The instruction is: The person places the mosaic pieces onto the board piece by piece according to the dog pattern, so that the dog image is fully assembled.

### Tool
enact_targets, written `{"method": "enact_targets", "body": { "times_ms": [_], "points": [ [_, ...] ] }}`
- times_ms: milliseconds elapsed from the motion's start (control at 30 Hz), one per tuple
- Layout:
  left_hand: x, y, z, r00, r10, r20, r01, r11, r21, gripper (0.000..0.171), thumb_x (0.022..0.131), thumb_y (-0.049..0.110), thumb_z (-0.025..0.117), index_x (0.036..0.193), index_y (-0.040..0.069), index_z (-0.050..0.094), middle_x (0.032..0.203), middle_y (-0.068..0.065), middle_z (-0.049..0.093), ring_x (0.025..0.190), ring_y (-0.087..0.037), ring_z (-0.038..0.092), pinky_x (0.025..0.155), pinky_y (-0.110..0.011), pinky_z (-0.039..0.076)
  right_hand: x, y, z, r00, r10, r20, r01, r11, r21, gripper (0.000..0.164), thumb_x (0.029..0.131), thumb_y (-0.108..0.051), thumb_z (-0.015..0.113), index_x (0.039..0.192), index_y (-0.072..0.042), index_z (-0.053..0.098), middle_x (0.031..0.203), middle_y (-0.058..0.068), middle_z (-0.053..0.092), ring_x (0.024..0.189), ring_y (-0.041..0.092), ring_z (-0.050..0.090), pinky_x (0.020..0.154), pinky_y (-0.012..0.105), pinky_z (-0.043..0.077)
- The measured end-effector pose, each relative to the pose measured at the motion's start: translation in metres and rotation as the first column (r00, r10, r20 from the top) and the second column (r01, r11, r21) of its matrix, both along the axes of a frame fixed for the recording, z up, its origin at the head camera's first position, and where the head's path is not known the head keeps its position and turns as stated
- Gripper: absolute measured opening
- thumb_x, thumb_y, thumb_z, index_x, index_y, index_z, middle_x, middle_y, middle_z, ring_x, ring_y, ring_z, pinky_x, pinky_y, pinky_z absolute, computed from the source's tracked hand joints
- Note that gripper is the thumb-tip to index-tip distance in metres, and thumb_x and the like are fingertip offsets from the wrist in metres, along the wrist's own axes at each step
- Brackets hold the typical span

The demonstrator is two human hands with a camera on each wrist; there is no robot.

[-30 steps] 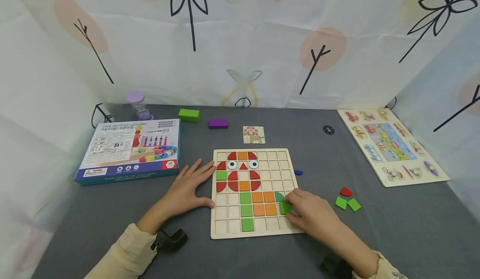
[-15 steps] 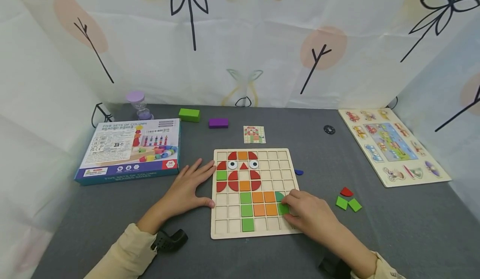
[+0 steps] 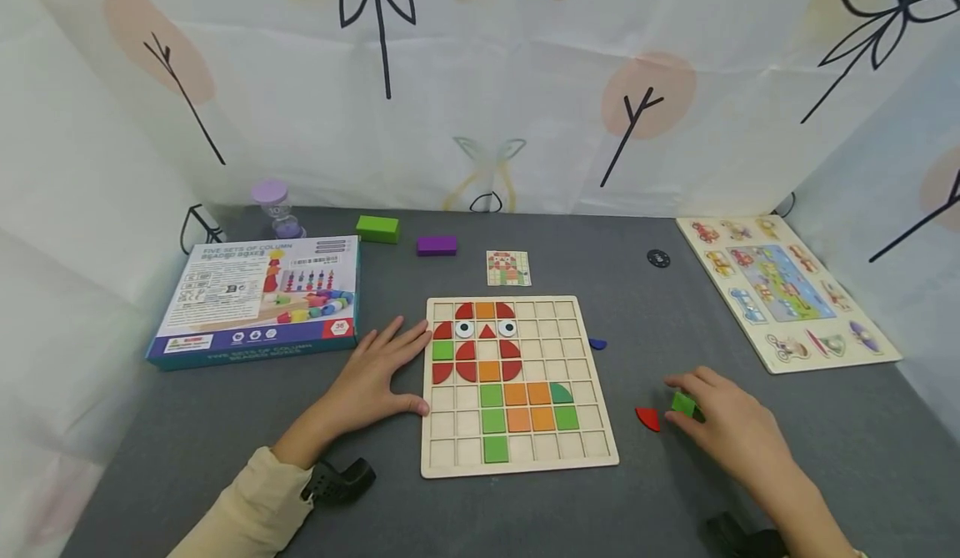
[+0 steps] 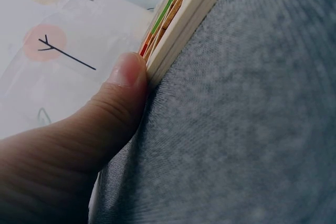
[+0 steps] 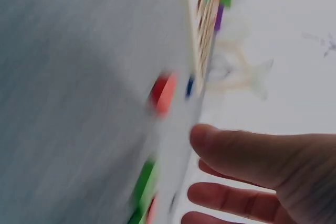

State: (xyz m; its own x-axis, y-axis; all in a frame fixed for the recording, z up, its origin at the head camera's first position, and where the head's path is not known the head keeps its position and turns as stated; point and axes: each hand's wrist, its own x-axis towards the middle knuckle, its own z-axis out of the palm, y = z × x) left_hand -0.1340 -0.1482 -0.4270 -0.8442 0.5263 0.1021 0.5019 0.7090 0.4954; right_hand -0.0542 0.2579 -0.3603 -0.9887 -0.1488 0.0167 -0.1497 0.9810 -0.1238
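Observation:
A wooden grid board (image 3: 550,323) holds red, orange and green tiles and two eye pieces. My left hand (image 3: 375,379) rests fingers spread along its left edge; in the left wrist view the thumb (image 4: 126,80) touches the rim. My right hand (image 3: 727,420) is right of the board over green square tiles (image 3: 683,404), thumb and fingers parted around them. In the right wrist view, the thumb (image 5: 231,150) stands apart from the blurred green tiles (image 5: 144,184). A red quarter-round tile (image 3: 648,419) lies between board and right hand; another red piece shows beside the green tiles.
A small pattern card (image 3: 507,268) lies behind the board, with purple (image 3: 437,246) and green blocks (image 3: 378,229) to its left. A boxed toy (image 3: 258,304) and a sand timer (image 3: 277,208) stand left. A picture board (image 3: 787,295), black disc (image 3: 658,258) and blue piece (image 3: 597,344) lie right.
My right hand has let go of a green square tile, which now sits in the board below the teal quarter, and has moved right to the loose tiles, uncovering a red tile. Left hand unchanged.

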Motion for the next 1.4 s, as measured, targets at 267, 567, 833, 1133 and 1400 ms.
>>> {"method": "enact_targets", "body": {
  "times_ms": [267, 567, 833, 1133, 1400],
  "points": [
    [0.000, -0.002, 0.000, 1.000, 0.000, -0.006, 0.000, 1.000, 0.001, 0.097, 0.057, 0.064, 0.063, 0.136, 0.018, 0.032, 0.142, 0.003, 0.025, 0.132, -0.029, 0.010, 0.099, -0.055, 0.006, 0.003, 0.025, -0.011, 0.995, -0.044, 0.091, 0.044, 0.999, 0.005, 0.041, 0.064, -0.028, 0.075, 0.101, -0.014, 0.063, 0.088, 0.000, 0.053, 0.067, 0.010, 0.048, 0.050, 0.030, 0.039],
    [0.000, 0.001, 0.002, 1.000, -0.007, 0.015, 0.007, 1.000, -0.005, 0.097, 0.057, 0.063, 0.064, 0.137, 0.019, 0.030, 0.143, 0.004, 0.023, 0.132, -0.028, 0.008, 0.100, -0.055, 0.005, 0.000, 0.021, -0.014, 0.997, -0.046, 0.066, 0.044, 0.999, 0.018, 0.028, 0.066, -0.022, 0.074, 0.091, -0.014, 0.063, 0.084, -0.002, 0.053, 0.065, 0.010, 0.046, 0.050, 0.029, 0.039],
    [0.000, 0.001, 0.003, 1.000, -0.005, 0.021, 0.005, 1.000, -0.011, 0.097, 0.058, 0.063, 0.064, 0.137, 0.018, 0.030, 0.143, 0.004, 0.023, 0.132, -0.028, 0.008, 0.100, -0.055, 0.005, 0.006, -0.021, -0.001, 0.985, 0.135, -0.105, -0.139, 0.990, -0.029, 0.026, 0.065, -0.024, 0.073, 0.087, -0.018, 0.059, 0.082, -0.008, 0.056, 0.070, 0.007, 0.051, 0.054, 0.026, 0.043],
    [0.001, 0.001, 0.003, 1.000, -0.001, 0.026, 0.001, 1.000, -0.007, 0.097, 0.058, 0.064, 0.063, 0.137, 0.019, 0.030, 0.143, 0.004, 0.023, 0.132, -0.028, 0.008, 0.100, -0.055, 0.005, 0.012, -0.076, -0.016, 0.879, 0.450, -0.159, -0.469, 0.876, -0.115, 0.028, 0.063, -0.017, 0.071, 0.087, -0.020, 0.056, 0.079, -0.015, 0.044, 0.065, -0.003, 0.039, 0.054, 0.012, 0.038],
    [0.000, -0.001, -0.001, 1.000, -0.002, 0.002, 0.002, 1.000, -0.014, 0.098, 0.057, 0.067, 0.061, 0.137, 0.019, 0.029, 0.143, 0.004, 0.022, 0.132, -0.028, 0.008, 0.100, -0.055, 0.006, 0.013, -0.085, -0.021, 0.894, 0.433, -0.116, -0.443, 0.894, -0.074, 0.029, 0.063, -0.021, 0.075, 0.086, -0.021, 0.059, 0.080, -0.013, 0.046, 0.071, 0.000, 0.042, 0.060, 0.019, 0.043]
  ]
}}
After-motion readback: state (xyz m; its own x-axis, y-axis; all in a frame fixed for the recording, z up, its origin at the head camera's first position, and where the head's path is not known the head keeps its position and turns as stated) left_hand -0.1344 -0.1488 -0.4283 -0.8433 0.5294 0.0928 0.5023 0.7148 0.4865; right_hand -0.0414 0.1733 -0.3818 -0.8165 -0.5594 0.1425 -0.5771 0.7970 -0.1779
